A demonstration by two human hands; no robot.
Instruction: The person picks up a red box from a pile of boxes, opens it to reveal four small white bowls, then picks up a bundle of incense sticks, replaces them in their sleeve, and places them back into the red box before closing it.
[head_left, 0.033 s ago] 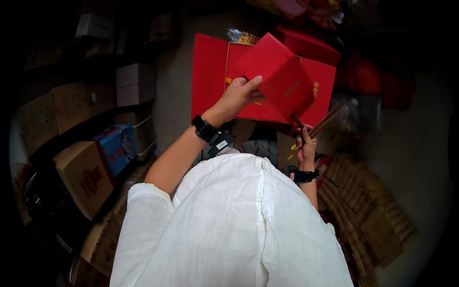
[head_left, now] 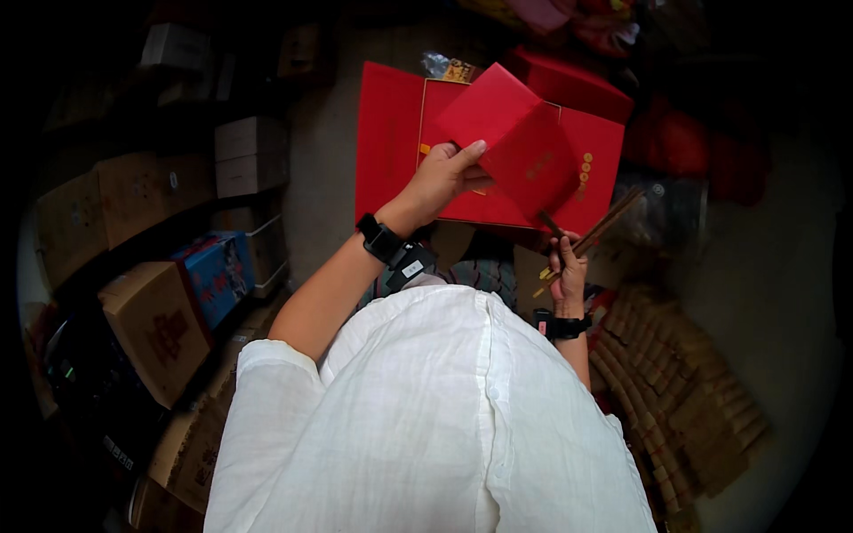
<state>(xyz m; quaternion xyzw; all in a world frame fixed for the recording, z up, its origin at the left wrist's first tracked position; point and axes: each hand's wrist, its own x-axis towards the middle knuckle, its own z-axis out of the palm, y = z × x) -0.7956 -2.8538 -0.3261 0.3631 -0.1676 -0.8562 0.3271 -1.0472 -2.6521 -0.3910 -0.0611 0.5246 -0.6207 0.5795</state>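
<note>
My left hand is closed on the near left edge of a small red box, thumb on top. The small box is tilted, corner upward, with faint gold marking on its darker face. Below it a larger red gift box lies spread open, with gold edging and gold round marks. To the right, my right hand is closed around a bundle of thin brown sticks with yellow ends, which look like incense sticks. One dark stick from this hand reaches the small box's lower corner. The left fingertips are partly hidden.
Cardboard cartons and a blue printed box are stacked on my left, with white boxes beyond. Rows of brown paper bundles lie at the right. Clear plastic and red bags are beyond my right hand.
</note>
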